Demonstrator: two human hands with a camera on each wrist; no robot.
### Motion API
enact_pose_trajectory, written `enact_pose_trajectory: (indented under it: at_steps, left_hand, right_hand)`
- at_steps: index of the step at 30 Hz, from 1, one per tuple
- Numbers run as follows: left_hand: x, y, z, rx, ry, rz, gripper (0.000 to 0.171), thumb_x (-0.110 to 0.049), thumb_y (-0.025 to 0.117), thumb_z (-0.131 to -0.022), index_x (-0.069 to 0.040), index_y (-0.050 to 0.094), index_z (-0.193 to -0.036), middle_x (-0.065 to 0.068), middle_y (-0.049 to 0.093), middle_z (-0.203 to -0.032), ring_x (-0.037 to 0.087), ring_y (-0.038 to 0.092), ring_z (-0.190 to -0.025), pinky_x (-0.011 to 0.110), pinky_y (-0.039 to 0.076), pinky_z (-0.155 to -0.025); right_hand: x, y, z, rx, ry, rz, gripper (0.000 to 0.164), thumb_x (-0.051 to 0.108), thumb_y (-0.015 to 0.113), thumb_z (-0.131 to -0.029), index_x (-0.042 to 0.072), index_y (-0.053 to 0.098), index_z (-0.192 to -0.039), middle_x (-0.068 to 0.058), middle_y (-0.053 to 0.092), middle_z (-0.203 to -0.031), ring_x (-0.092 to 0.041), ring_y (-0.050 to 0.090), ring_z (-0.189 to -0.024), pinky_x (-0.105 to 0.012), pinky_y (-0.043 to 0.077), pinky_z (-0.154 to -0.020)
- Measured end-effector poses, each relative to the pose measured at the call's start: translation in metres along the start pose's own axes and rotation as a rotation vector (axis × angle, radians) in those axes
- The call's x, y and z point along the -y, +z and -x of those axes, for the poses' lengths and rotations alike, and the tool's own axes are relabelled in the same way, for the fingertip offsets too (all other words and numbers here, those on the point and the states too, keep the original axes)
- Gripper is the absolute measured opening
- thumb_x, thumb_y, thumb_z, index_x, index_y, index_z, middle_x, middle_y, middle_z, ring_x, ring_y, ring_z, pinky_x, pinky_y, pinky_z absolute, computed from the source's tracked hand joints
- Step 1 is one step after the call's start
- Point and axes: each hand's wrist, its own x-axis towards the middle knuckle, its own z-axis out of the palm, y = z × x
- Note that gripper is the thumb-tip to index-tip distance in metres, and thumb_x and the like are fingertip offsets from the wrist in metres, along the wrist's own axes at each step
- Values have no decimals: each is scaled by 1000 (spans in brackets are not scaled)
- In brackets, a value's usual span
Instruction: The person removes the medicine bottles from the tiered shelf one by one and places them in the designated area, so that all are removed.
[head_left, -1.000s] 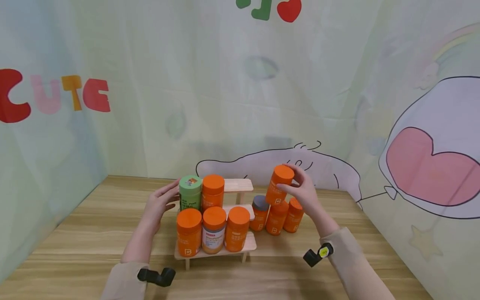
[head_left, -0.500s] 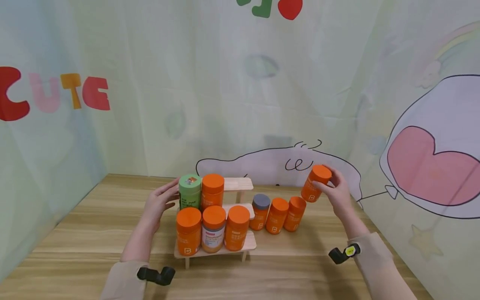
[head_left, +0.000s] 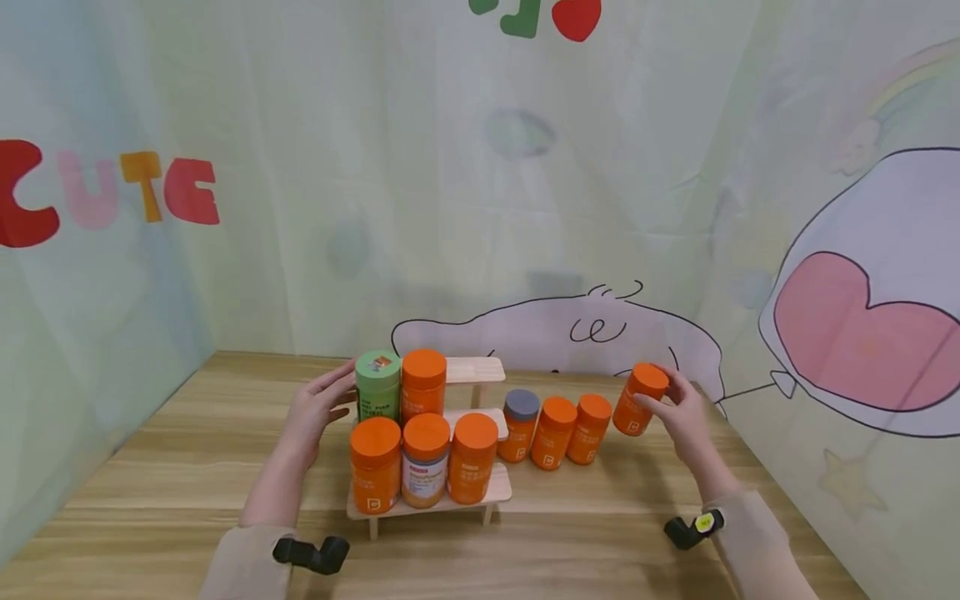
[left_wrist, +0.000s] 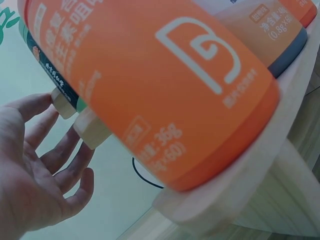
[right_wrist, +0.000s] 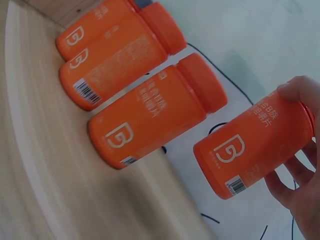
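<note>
My right hand (head_left: 684, 415) grips an orange supplement bottle (head_left: 640, 402) near its lid, thumb on one side and fingers on the other. In the right wrist view that bottle (right_wrist: 255, 142) hangs tilted, its base off the table. My left hand (head_left: 321, 410) is at the left side of a small wooden tiered rack (head_left: 498, 485). Its relaxed fingers (left_wrist: 35, 106) reach to the ends of the rack's upper steps in the left wrist view, beside a green bottle (head_left: 378, 392). An orange bottle (left_wrist: 165, 95) on the lowest step fills much of that view.
Right of the rack, a grey-lidded bottle (head_left: 519, 427) and two orange-lidded bottles (head_left: 555, 433) stand in a row on the wooden table (head_left: 585, 533). Three bottles line the front step, the middle one white-labelled (head_left: 425, 471). Another orange bottle (head_left: 423, 387) stands beside the green one. A printed curtain (head_left: 300, 250) hangs behind.
My right hand has carried the orange bottle rightward from above the row, then lowered it toward the table at the row's right end. My left hand has stayed at the rack.
</note>
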Motion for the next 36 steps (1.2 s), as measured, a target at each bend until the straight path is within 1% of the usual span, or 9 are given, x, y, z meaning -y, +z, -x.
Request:
enact_pose_trajectory:
  at_steps: [4,7,14,17,20,23,26,31,36]
  left_hand:
    - [0,0,0,-1,5,-3,14,-38,55,-100,-50,61,-105,-31,61,-95,-5,61,-89,19,46,-83]
    - [0,0,0,-4,2,-6,15,-39,55,-99,-48,62,-109,-30,61,-96,-5,61,-90,19,47,-83]
    - [1,1,0,-8,-7,-19,30,-40,54,-100,-36,59,-129,-29,61,-96,-5,61,-90,20,46,-84]
    - [1,1,0,-5,2,-17,27,-40,54,-100,-39,60,-125,-28,62,-95,-5,61,-90,20,46,-84]
    - [1,0,0,-5,10,-7,18,-39,54,-100,-47,62,-113,-29,62,-94,-5,61,-89,20,46,-83]
    - [1,0,0,-11,13,7,15,-38,54,-100,-50,62,-104,-29,63,-91,-5,62,-88,20,47,-83]
    - [2,0,0,-13,14,13,16,-37,54,-100,-50,62,-106,-29,63,-90,-5,62,-88,20,47,-83]
    - [1,0,1,-13,10,14,19,-37,54,-100,-45,62,-115,-29,63,-91,-5,62,-88,19,47,-82]
    - [0,1,1,-10,12,13,16,-37,54,-100,-47,62,-110,-28,63,-91,-5,62,-89,19,47,-82]
  right_hand:
    - [-14,4,2,35,5,-26,66,17,71,-90,4,40,-146,19,53,-115,3,48,-108,-13,44,-86]
    - [-24,7,3,57,4,-36,65,14,72,-89,1,41,-144,25,53,-110,5,49,-106,-16,43,-90]
    - [-43,13,8,86,4,-68,63,11,71,-88,0,43,-143,27,53,-109,10,49,-105,-45,33,-107]
    - [-48,15,10,96,0,-61,63,11,71,-88,-1,43,-143,28,52,-111,12,49,-104,-47,32,-108]
    - [-51,18,11,102,-9,-50,62,10,70,-89,-1,43,-143,24,53,-115,13,49,-105,-45,32,-108]
    - [-54,20,12,100,-16,-52,61,9,70,-89,-3,43,-143,18,55,-119,13,49,-105,-44,32,-107]
    - [-54,21,14,91,-25,-71,62,8,70,-88,-5,42,-142,17,55,-119,13,49,-104,-48,30,-108]
    - [-56,22,14,95,-40,-105,64,6,70,-88,-7,40,-142,24,53,-113,13,49,-105,-54,25,-110]
    - [-57,22,15,101,-35,-114,63,5,69,-88,-6,40,-143,30,53,-110,14,49,-105,-56,23,-111]
